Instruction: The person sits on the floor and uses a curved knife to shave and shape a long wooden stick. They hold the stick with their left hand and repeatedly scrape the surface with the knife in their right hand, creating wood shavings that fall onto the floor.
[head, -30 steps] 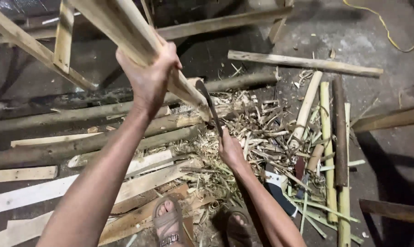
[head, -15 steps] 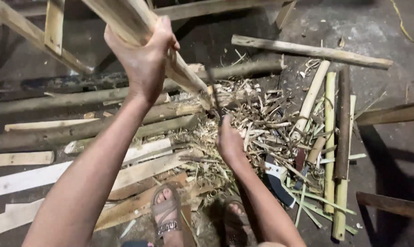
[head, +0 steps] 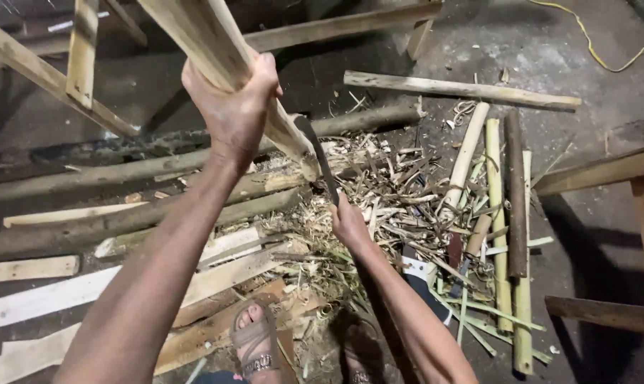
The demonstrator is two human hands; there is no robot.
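Fingers of the left hand point(head: 235, 107) wrap tight round a pale wooden pole point(head: 222, 64) held up slanting — the right hand point(head: 350, 222) grips a dark machete point(head: 316, 153), blade against the pole's lower end above the shavings point(head: 379, 185).

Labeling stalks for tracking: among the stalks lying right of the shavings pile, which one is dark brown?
The dark brown stalk, lying between a thick green stalk on its left and a thinner green one on its right. The pale stalk lies farther left.

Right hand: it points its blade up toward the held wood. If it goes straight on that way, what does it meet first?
Probably the pale wooden piece that the left hand grips. The right hand aims the dark blade at its lower end; depth is unclear from one view.
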